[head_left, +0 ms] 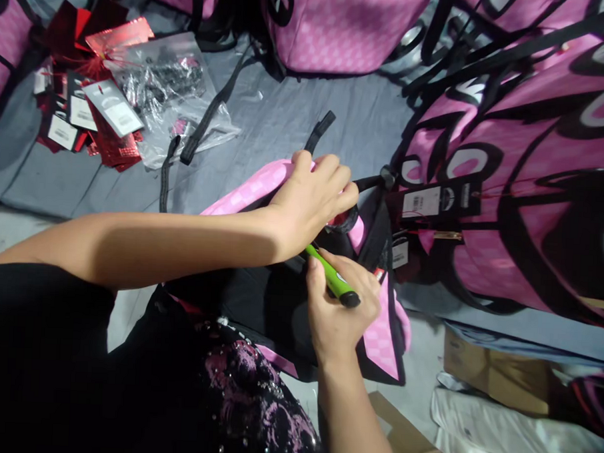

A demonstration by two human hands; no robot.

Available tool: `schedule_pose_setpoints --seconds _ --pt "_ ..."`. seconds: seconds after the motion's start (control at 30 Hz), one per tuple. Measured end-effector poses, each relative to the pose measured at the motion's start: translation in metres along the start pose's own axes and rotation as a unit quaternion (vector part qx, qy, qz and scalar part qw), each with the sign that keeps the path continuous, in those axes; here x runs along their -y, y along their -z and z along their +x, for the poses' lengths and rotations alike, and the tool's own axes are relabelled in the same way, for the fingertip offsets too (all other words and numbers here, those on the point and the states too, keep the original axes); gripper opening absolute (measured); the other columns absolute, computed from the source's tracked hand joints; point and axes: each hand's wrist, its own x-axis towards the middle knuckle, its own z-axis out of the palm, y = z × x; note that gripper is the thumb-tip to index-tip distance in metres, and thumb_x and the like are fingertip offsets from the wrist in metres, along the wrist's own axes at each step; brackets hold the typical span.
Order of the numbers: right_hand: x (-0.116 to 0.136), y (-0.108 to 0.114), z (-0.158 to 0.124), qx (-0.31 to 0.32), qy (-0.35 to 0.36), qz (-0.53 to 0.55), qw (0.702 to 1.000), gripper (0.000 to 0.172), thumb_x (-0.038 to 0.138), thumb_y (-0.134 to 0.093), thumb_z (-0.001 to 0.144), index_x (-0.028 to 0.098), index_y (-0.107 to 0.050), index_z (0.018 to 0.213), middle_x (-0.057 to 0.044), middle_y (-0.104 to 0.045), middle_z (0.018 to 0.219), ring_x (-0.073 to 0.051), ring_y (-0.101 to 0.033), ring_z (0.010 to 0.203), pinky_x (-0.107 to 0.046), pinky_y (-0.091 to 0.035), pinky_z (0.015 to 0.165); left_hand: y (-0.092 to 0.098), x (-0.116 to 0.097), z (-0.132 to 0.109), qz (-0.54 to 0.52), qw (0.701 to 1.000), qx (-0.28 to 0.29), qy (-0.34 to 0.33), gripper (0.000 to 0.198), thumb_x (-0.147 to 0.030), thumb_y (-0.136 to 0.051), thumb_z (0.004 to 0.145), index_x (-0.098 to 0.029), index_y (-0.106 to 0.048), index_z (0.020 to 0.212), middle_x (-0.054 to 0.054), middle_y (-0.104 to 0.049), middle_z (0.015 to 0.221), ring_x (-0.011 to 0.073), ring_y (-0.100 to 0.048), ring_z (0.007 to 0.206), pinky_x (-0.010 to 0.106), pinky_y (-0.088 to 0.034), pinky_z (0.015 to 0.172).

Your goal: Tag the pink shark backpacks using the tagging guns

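Observation:
A pink checked backpack with a black back panel (239,297) lies across my lap and the edge of the grey-covered surface. My left hand (313,200) is closed on its upper part, fingers curled over the fabric near a black strap. In my right hand (346,305) is a bright green marker pen (330,274), black at its rear end. The pen slants up and left toward the bag beneath my left hand. Its writing tip and the spot it meets are hidden. Beside my left hand, a black strap end (321,128) sticks up.
Several hang tags (114,108) and red shiny packets lie by a clear plastic bag (172,87) at the upper left. Pink backpacks (335,34) stand along the back, and more (523,196) crowd the right side. Cardboard (496,372) and white bags (503,422) sit lower right.

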Motion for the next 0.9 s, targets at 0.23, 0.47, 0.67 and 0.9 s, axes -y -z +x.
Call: schedule_pose_setpoints --seconds 0.23,0.47,0.67,0.9 --pt "0.0 -0.016 -0.005 -0.063 -0.041 0.007 0.997 0.012 0.028 -0.068 0.088 0.017 -0.073 0.092 -0.007 -0.075 0.088 -0.024 -0.07 0.087 -0.043 -0.05 0.086 0.0 0.005 0.005 0.041 0.999 0.017 0.001 0.054 -0.033 -0.062 0.085 -0.024 -0.05 0.136 0.013 -0.053 0.129 0.037 -0.043 0.123 0.054 -0.034 0.102" --pt "0.005 -0.024 -0.001 -0.072 -0.042 -0.016 0.996 0.015 0.03 -0.066 0.089 0.017 -0.073 0.089 -0.007 -0.075 0.086 -0.024 -0.07 0.088 -0.044 -0.051 0.086 0.002 0.012 0.006 0.112 0.993 0.028 -0.017 0.054 -0.021 -0.057 0.085 -0.021 -0.049 0.139 0.013 -0.054 0.13 0.0323 -0.046 0.119 0.048 -0.039 0.097" --pt "0.005 -0.025 0.0 -0.06 -0.052 -0.004 0.997 0.014 0.029 -0.066 0.089 0.017 -0.073 0.092 -0.007 -0.074 0.09 -0.024 -0.069 0.092 -0.045 -0.051 0.089 -0.002 0.016 0.008 0.076 0.997 0.024 -0.022 0.05 -0.024 -0.059 0.086 -0.023 -0.052 0.135 0.012 -0.054 0.129 0.0331 -0.044 0.12 0.049 -0.036 0.098" --pt "0.004 -0.024 0.001 -0.045 -0.068 0.0 0.997 0.014 0.03 -0.066 0.088 0.018 -0.073 0.092 -0.007 -0.074 0.09 -0.024 -0.069 0.092 -0.046 -0.052 0.089 -0.003 0.019 0.01 0.035 0.999 0.027 -0.029 0.052 -0.029 -0.064 0.082 -0.022 -0.053 0.133 0.013 -0.053 0.127 0.0357 -0.042 0.121 0.053 -0.033 0.101"
